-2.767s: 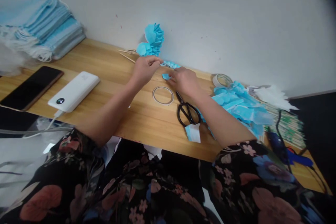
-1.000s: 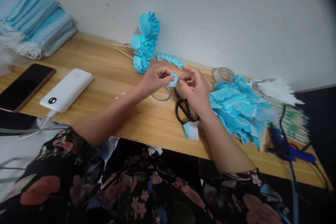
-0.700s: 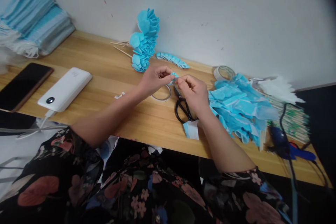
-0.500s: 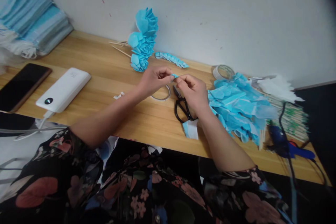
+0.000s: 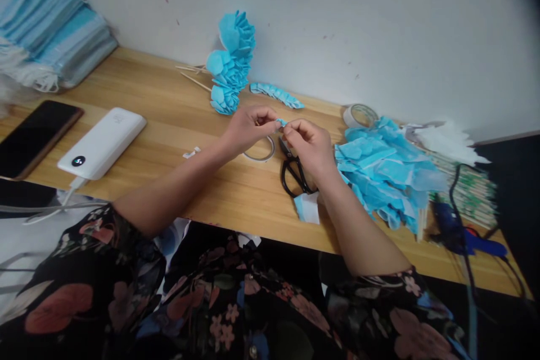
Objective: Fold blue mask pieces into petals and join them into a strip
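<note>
Between my two hands is a small piece of blue fabric (image 5: 281, 122), mostly hidden by the fingers. My left hand (image 5: 248, 126) pinches its left end, and my right hand (image 5: 310, 143) pinches its right end. Below them on the table lie a thin tape ring (image 5: 272, 149) and black-handled scissors (image 5: 291, 174), partly covered by my right hand. A blue and white scrap (image 5: 307, 208) touches the scissor handles. Behind my hands are several blue fabric flowers (image 5: 230, 70) on wooden sticks and a folded blue strip (image 5: 276, 94).
At right sit a tape roll (image 5: 360, 116), a heap of blue fabric pieces (image 5: 383, 169), bundled sticks (image 5: 472, 191) and a blue tool with a cord (image 5: 485, 243). At left are a phone (image 5: 37, 138), a white power bank (image 5: 102, 143) and stacked blue masks (image 5: 59, 22). A wall stands behind.
Both hands stay nearly in place, the fingers still pinching the blue piece. A little more of it shows between the fingertips. The view has shifted very slightly.
</note>
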Motion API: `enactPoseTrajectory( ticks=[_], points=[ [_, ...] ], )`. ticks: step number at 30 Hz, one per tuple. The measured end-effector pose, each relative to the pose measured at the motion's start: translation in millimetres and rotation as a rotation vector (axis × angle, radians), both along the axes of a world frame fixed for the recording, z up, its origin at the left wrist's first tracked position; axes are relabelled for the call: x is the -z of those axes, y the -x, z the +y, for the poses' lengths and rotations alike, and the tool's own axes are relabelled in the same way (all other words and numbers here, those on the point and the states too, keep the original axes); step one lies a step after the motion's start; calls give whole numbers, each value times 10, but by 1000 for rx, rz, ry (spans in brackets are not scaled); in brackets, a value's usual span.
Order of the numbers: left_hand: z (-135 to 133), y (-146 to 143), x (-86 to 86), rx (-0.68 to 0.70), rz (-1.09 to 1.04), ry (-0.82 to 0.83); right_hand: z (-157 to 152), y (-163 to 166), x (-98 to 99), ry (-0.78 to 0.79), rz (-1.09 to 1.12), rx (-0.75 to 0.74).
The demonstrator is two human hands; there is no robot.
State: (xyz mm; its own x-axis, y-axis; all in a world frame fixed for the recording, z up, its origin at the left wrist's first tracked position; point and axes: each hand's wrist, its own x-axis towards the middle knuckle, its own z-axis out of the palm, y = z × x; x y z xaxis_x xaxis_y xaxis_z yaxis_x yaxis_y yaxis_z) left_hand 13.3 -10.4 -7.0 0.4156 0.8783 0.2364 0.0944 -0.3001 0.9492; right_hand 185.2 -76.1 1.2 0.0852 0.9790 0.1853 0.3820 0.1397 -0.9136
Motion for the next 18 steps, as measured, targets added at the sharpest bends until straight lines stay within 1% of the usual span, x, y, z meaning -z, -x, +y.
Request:
enactPoseTrajectory(
  ticks=[5,10,14,18],
  points=[
    [1,-12,18,19,0,-2,0,1,4,-8,-3,-2],
    [-16,-16,-13,-8,29,1,-13,20,12,-25,12,-1],
    [-28,-2,-69,2,-12,120,-28,2,-19,-54,-5,1],
    [-25,9,-96,24,-62,222,-18,-43,-38,-100,36,22]
  ],
)
